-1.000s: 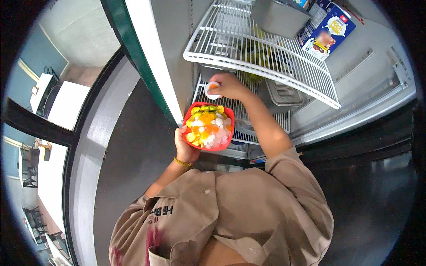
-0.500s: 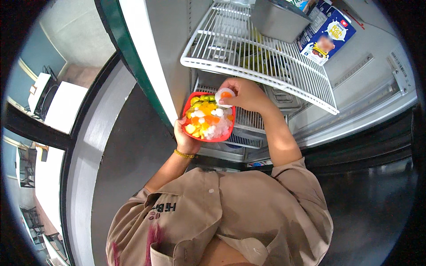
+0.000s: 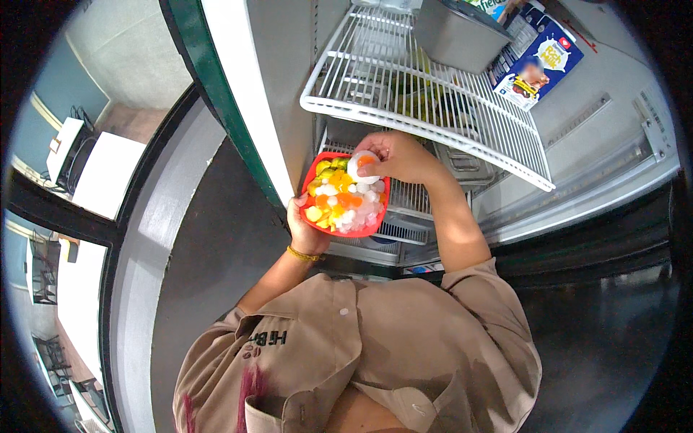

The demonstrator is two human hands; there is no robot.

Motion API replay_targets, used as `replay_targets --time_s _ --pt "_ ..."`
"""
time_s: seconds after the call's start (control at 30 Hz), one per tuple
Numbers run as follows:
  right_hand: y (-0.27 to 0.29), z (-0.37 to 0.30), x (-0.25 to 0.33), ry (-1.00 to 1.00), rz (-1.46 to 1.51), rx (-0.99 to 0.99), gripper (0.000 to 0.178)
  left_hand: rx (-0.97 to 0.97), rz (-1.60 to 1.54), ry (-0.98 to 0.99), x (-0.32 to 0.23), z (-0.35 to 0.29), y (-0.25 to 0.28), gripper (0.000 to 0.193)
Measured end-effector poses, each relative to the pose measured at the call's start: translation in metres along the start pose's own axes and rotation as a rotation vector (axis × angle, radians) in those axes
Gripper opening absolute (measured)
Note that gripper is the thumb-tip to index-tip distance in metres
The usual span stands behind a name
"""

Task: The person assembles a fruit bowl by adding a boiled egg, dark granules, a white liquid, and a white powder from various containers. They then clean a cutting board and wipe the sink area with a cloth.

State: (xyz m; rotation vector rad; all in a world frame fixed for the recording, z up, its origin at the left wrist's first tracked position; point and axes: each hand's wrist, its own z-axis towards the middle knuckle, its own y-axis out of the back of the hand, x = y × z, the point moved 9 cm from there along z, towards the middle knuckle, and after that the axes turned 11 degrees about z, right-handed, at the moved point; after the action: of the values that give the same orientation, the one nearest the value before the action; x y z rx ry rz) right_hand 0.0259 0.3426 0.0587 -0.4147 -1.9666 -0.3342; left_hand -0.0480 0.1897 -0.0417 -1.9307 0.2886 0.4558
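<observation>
My left hand [image 3: 306, 229] grips the near left rim of a red bowl [image 3: 382, 204], its fingers closed on the edge. In the bowl lie green slices [image 3: 328, 170], yellow and orange pieces [image 3: 336, 182], small white lumps and pale translucent chunks [image 3: 359, 216]. My right hand [image 3: 395, 157] pinches a small round white cup-like piece with an orange middle [image 3: 359, 167] over the bowl's far right corner. Whether that piece touches the food beneath cannot be made out.
Just beyond the bowl juts a white wire shelf [image 3: 426, 123] inside an open fridge. On it stand a metal container [image 3: 458, 36] and a blue and white carton [image 3: 538, 65]. The fridge's white side edge [image 3: 256, 94] rises close by my left hand. Lower racks [image 3: 408, 195] sit beneath.
The round piece in my right hand has come down and slightly toward me, lower over the bowl. The bowl has shifted a little right and nearer to me.
</observation>
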Motion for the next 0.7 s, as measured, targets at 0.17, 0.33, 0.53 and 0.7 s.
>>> replay_targets --time_s 0.17,0.33,0.53,0.7 --pt "-0.021 0.004 0.002 -0.024 0.042 0.066 0.035 0.021 -0.011 0.003 -0.009 -0.009 -0.001 0.061" --pt "-0.027 0.001 0.007 -0.039 -0.155 0.035 0.033 0.024 -0.006 0.001 -0.014 -0.015 -0.001 0.060" --pt "-0.025 0.000 0.012 0.035 -0.270 -0.019 0.029 0.021 -0.023 -0.005 -0.014 -0.019 0.002 0.059" --pt "-0.022 -0.005 0.011 0.081 -0.264 -0.062 0.029 0.004 -0.018 0.011 -0.008 -0.024 0.003 0.059"
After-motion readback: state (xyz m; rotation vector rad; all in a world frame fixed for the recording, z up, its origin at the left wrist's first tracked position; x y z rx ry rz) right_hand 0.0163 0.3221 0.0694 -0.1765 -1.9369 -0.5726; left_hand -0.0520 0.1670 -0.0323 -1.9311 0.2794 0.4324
